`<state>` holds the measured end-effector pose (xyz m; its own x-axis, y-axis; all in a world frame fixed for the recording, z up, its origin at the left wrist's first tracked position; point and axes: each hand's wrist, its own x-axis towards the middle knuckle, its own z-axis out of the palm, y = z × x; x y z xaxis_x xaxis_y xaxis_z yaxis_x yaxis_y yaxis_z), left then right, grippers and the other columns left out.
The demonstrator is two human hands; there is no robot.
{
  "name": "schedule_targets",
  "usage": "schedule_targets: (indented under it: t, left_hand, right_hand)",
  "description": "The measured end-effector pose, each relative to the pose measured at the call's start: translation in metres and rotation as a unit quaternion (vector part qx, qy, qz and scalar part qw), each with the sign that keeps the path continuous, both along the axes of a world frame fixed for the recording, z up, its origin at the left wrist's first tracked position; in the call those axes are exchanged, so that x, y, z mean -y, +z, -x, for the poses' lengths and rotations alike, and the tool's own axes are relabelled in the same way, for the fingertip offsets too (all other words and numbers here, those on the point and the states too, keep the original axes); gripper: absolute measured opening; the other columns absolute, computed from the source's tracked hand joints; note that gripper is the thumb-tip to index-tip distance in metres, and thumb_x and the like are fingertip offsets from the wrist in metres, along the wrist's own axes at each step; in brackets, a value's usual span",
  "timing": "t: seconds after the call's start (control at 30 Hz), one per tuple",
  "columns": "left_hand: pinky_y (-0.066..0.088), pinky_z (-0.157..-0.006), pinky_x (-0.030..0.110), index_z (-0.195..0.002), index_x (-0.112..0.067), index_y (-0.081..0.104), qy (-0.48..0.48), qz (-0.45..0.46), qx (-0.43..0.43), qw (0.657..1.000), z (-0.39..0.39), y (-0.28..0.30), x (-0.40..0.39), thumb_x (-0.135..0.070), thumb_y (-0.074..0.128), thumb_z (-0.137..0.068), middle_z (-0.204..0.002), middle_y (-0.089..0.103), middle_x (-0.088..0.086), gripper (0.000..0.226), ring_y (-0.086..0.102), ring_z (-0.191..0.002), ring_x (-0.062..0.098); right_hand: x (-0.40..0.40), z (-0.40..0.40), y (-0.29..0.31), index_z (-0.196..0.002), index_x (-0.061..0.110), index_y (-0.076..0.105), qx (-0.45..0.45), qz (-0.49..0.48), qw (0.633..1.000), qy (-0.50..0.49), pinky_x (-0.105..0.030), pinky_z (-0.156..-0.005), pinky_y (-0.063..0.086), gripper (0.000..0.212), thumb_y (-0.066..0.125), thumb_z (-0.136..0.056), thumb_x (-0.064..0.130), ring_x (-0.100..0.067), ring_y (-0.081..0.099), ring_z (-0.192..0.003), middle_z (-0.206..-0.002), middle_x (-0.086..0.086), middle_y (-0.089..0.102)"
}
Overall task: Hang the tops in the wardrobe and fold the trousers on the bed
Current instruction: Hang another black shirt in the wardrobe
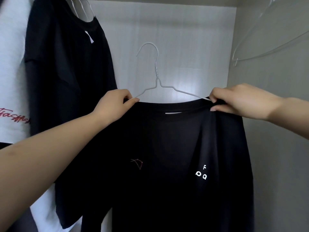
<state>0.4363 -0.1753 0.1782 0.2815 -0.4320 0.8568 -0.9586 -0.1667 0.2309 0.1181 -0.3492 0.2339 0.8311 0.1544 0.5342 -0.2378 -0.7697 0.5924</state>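
A black top with small white letters on its chest sits on a white wire hanger, held up inside the wardrobe. My left hand pinches the top's left shoulder and the hanger's left arm. At the collar's right end, my right hand pinches the fabric and the wire together. The hanger's hook points up and touches nothing. The top's lower part runs out of the frame.
Another black top hangs on white hangers at the upper left. A white top with red lettering hangs beside it at the far left. The pale back panel of the wardrobe is behind. A clear plastic hanger hangs at the upper right.
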Motion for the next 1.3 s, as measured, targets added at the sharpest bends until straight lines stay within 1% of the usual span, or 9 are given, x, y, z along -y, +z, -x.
schedule_targets:
  t: [0.17, 0.4, 0.53, 0.63, 0.77, 0.9, 1.0, 1.13, 1.3]
  left_hand:
    - [0.050, -0.066, 0.030, -0.074, -0.023, 0.062, -0.002, -0.024, -0.106, 0.994, 0.003, 0.000, 0.006, -0.062, 0.059, -0.081, -0.074, 0.062, -0.007, 0.040, 0.061, -0.071, 0.013]
    - [0.046, -0.061, 0.032, -0.068, -0.011, 0.052, 0.005, -0.021, -0.162, 0.987, 0.012, 0.018, 0.020, -0.070, 0.062, -0.072, -0.065, 0.056, -0.001, 0.060, 0.054, -0.060, 0.015]
    - [0.032, -0.053, 0.029, -0.062, -0.014, 0.037, 0.049, -0.080, -0.168, 0.981, 0.013, 0.037, 0.012, -0.082, 0.045, -0.072, -0.062, 0.042, 0.000, 0.069, 0.041, -0.055, 0.015]
    - [0.037, -0.068, 0.028, -0.088, -0.013, 0.055, 0.001, -0.115, -0.208, 0.971, 0.014, 0.046, 0.012, -0.084, 0.038, -0.073, -0.091, 0.053, -0.001, 0.075, 0.052, -0.083, 0.017]
    - [0.037, -0.095, 0.038, -0.129, -0.018, 0.049, -0.157, -0.017, -0.342, 0.926, 0.019, 0.049, 0.016, -0.067, 0.061, -0.077, -0.141, 0.044, 0.003, 0.072, 0.043, -0.126, 0.024]
    - [0.031, -0.106, 0.053, -0.149, -0.020, 0.024, -0.273, 0.131, -0.452, 0.839, 0.029, 0.049, 0.016, -0.026, 0.071, -0.084, -0.151, 0.030, 0.002, 0.081, 0.034, -0.136, 0.025]
    - [0.036, -0.105, 0.058, -0.151, -0.021, 0.018, -0.323, 0.126, -0.485, 0.803, 0.035, 0.043, 0.004, -0.035, 0.072, -0.082, -0.156, 0.023, 0.000, 0.089, 0.027, -0.141, 0.026]
    - [0.041, -0.100, 0.056, -0.151, -0.025, 0.020, -0.381, 0.077, -0.503, 0.772, 0.041, 0.045, -0.018, -0.052, 0.070, -0.076, -0.158, 0.019, 0.002, 0.094, 0.024, -0.143, 0.027]
    - [0.043, -0.099, 0.051, -0.132, -0.031, 0.053, -0.399, 0.078, -0.442, 0.800, 0.040, 0.070, -0.046, -0.055, 0.062, -0.082, -0.139, 0.050, -0.005, 0.056, 0.043, -0.132, 0.019]
  right_hand:
    - [0.001, 0.001, -0.003, -0.116, 0.032, 0.048, -0.005, -0.108, 0.992, -0.069, -0.027, -0.066, 0.041, 0.039, 0.062, -0.083, 0.046, -0.010, 0.051, -0.069, -0.089, 0.018, 0.057]
    - [-0.007, -0.010, 0.002, -0.077, 0.022, 0.055, -0.005, -0.322, 0.946, -0.036, -0.017, -0.060, 0.038, 0.021, 0.075, -0.078, 0.028, 0.001, 0.051, -0.062, -0.070, 0.015, 0.061]
    - [-0.020, -0.009, 0.006, -0.073, 0.015, 0.057, -0.059, -0.546, 0.835, 0.028, -0.035, -0.070, 0.043, 0.022, 0.078, -0.072, 0.021, -0.017, 0.059, -0.076, -0.084, -0.005, 0.065]
    - [-0.035, -0.017, 0.011, -0.063, 0.019, 0.055, -0.120, -0.671, 0.726, 0.089, -0.032, -0.068, 0.047, 0.022, 0.077, -0.065, 0.020, -0.018, 0.062, -0.083, -0.096, -0.006, 0.068]
    - [-0.052, -0.036, 0.010, -0.071, 0.013, 0.058, -0.051, -0.716, 0.681, 0.148, -0.019, -0.056, 0.052, 0.016, 0.074, -0.068, 0.014, -0.008, 0.066, -0.067, -0.096, 0.003, 0.072]
    - [-0.070, -0.067, 0.005, -0.075, 0.012, 0.072, 0.024, -0.743, 0.644, 0.181, -0.019, -0.053, 0.051, 0.029, 0.079, -0.052, 0.029, -0.011, 0.060, -0.060, -0.088, -0.005, 0.066]
    - [-0.083, -0.099, 0.007, -0.092, 0.004, 0.071, 0.064, -0.764, 0.609, 0.203, -0.024, -0.065, 0.055, 0.041, 0.081, -0.059, 0.025, -0.017, 0.063, -0.077, -0.094, -0.008, 0.069]
    - [-0.103, -0.145, 0.023, -0.100, 0.004, 0.067, 0.115, -0.776, 0.573, 0.238, -0.025, -0.062, 0.055, 0.021, 0.068, -0.085, 0.018, -0.017, 0.064, -0.073, -0.092, -0.003, 0.071]
    - [-0.137, -0.200, 0.054, -0.079, 0.010, 0.063, 0.143, -0.753, 0.554, 0.326, -0.032, -0.069, 0.050, 0.011, 0.059, -0.089, 0.015, -0.022, 0.059, -0.067, -0.073, -0.006, 0.062]
